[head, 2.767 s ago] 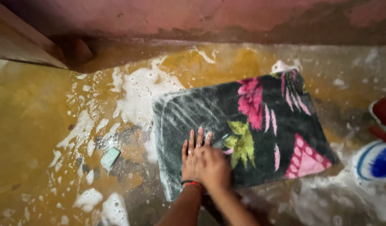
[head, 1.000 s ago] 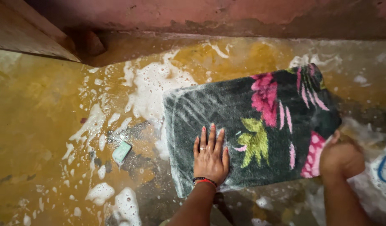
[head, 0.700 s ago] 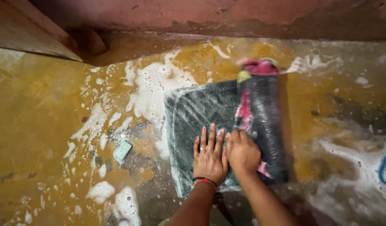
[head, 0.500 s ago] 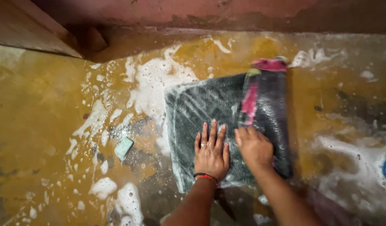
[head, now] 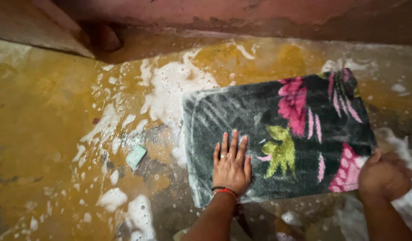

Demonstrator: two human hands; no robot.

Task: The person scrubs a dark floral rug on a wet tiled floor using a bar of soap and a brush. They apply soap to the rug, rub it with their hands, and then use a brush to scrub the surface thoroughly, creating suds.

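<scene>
Seen from the head camera, a small pale-green bar of soap (head: pixel 136 156) lies among patches of white suds (head: pixel 170 87) on a wet, yellowish floor (head: pixel 40 120), well apart from the hands. A dark plush blanket (head: pixel 268 120) with pink and lime flowers lies folded and flat on the floor near the reddish wall (head: pixel 241 15). The left hand (head: pixel 232 166), fingers spread and open, presses palm-down on the blanket's near edge. The right hand (head: pixel 383 175) is clenched on the blanket's near right corner. A wooden door edge (head: pixel 40 24) stands at the far left corner.
</scene>
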